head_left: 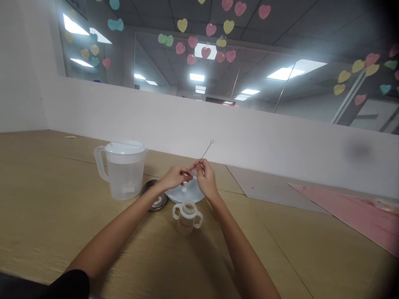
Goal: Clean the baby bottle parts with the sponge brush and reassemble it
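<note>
Above a white bowl (190,192), my two hands meet. My left hand (174,177) pinches a small translucent piece (193,171) at its edge; what kind of piece it is, I cannot make out. The fingers of my right hand (205,178) are closed round the same spot, on a thin wire (207,150) with a looped end, like the handle of a small cleaning brush. Its lower end is hidden at the piece and fingers. Just in front stands an uncapped baby bottle (186,224) with two handles and red lettering.
A translucent lidded pitcher (126,174) stands at the left. Beside the bowl, a round metal dish (149,191) holds a white ring-shaped part (157,202). A pink board (352,211) lies at the right, and a white wall (174,120) rises behind the table.
</note>
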### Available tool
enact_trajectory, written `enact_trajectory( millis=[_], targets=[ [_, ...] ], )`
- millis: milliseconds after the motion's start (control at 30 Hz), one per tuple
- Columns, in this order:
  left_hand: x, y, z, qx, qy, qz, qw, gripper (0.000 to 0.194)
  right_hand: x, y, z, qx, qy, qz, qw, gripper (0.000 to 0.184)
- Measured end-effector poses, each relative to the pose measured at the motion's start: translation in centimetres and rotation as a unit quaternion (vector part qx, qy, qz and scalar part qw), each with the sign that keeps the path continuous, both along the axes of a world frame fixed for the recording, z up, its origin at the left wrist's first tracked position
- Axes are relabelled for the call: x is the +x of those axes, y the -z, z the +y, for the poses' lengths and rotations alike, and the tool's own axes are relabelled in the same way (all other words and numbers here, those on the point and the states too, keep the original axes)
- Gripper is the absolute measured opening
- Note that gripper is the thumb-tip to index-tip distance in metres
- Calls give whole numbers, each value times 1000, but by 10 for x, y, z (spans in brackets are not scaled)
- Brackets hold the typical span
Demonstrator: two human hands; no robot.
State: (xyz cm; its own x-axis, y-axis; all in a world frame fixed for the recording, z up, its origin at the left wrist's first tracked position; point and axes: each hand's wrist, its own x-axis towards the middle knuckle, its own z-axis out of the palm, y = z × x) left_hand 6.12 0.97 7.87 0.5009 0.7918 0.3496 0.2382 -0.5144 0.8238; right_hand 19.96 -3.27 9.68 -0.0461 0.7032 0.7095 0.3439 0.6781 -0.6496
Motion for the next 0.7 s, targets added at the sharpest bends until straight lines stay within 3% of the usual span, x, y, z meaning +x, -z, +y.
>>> enact_trajectory(
  millis=[133,233,467,700],
  targets=[
    [1,3,0,40,-25,38,998,28,8,-1,7,-30,13,0,999,15],
    [1,3,0,65,-40,56,996,29,12,-11,0,-22,25,25,999,22],
    [1,7,1,90,-45,104,989,26,16,-41,-37,71,204,-28,976,34],
    [-3,4,0,104,-58,117,986,26,11,-37,-36,100,234,-64,965,42]
  ],
)
